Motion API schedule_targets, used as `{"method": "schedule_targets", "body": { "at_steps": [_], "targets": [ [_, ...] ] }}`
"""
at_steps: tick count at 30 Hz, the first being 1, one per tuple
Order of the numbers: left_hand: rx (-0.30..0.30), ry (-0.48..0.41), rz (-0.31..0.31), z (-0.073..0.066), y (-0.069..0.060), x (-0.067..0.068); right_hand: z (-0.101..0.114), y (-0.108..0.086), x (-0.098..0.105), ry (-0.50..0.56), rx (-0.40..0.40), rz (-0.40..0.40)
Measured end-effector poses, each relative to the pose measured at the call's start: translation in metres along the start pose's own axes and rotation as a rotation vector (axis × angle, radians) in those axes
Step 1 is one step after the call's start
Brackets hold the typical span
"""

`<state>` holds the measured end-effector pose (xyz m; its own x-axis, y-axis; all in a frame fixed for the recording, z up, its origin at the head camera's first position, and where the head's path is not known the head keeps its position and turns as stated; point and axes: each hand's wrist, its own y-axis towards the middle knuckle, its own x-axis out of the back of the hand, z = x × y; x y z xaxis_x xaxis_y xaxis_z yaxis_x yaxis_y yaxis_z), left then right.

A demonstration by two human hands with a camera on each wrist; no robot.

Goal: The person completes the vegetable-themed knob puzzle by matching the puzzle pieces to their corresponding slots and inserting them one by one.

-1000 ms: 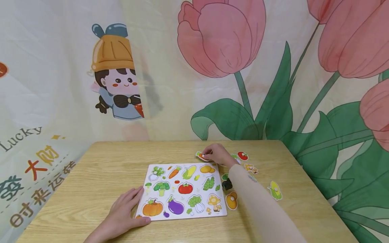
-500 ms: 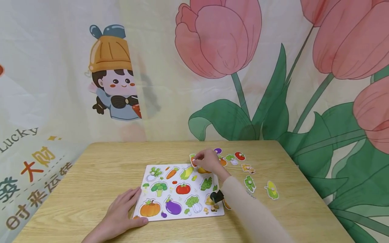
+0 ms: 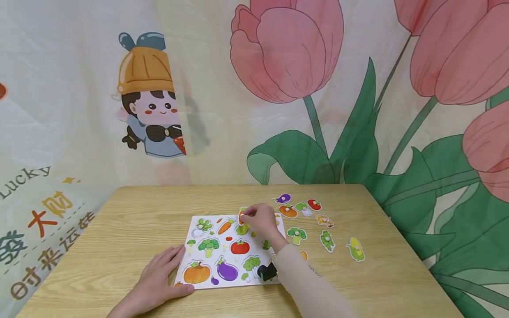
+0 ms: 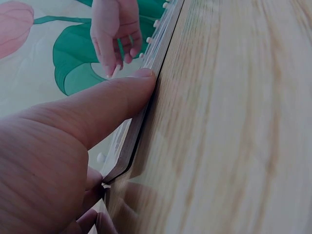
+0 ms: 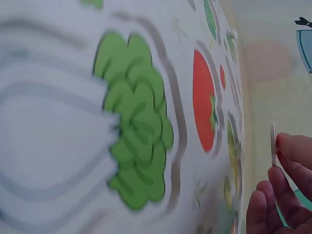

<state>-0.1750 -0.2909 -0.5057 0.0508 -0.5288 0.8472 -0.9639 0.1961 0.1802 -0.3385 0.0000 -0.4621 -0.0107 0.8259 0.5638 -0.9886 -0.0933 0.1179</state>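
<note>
My left hand point(image 3: 157, 276) lies at the near left corner of the white vegetable puzzle board point(image 3: 256, 245), fingers along its left side. In the left wrist view, the thumb point(image 4: 112, 100) presses on the board's edge point(image 4: 129, 144). Above the board's far edge, my right hand point(image 3: 262, 219) pinches a carrot puzzle piece point(image 3: 241, 216) between thumb and fingers. In the right wrist view, that piece point(image 5: 273, 144) is edge-on and raised off the board. The printed carrot slot point(image 3: 226, 226) lies left of it. My right hand and sleeve hide the board's right part.
Loose knobbed pieces lie to the right of the board: an eggplant point(image 3: 283, 198), a pumpkin point(image 3: 288, 211), a tomato point(image 3: 314, 204), a broccoli point(image 3: 296, 235), a corn point(image 3: 355, 249) and several others. A patterned cloth point(image 3: 214, 145) hangs behind the wooden table point(image 3: 135, 221).
My right hand has lifted the carrot piece from beyond the board's far right corner and carried it left over the far edge. My left hand has stayed at the board's corner.
</note>
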Motion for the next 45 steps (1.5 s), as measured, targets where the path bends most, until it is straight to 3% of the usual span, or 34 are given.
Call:
{"method": "schedule_targets", "body": {
  "at_steps": [8,13,24,34,45],
  "targets": [
    [-0.007,0.011,-0.004,-0.001,-0.001,-0.001,0.013,-0.010,-0.023,0.076,-0.059,-0.028],
    [-0.014,0.011,-0.005,-0.001,0.000,-0.001,0.012,-0.015,-0.036,0.070,-0.089,-0.039],
    [-0.009,0.016,-0.003,0.000,0.000,-0.002,0.007,-0.017,-0.054,-0.038,-0.046,-0.159],
    [-0.011,0.018,-0.006,-0.001,0.001,-0.002,0.006,-0.020,-0.062,-0.075,-0.008,-0.247],
    [-0.007,0.007,0.000,-0.001,0.000,-0.002,0.008,-0.024,-0.071,-0.097,-0.042,-0.256]
  ]
}}
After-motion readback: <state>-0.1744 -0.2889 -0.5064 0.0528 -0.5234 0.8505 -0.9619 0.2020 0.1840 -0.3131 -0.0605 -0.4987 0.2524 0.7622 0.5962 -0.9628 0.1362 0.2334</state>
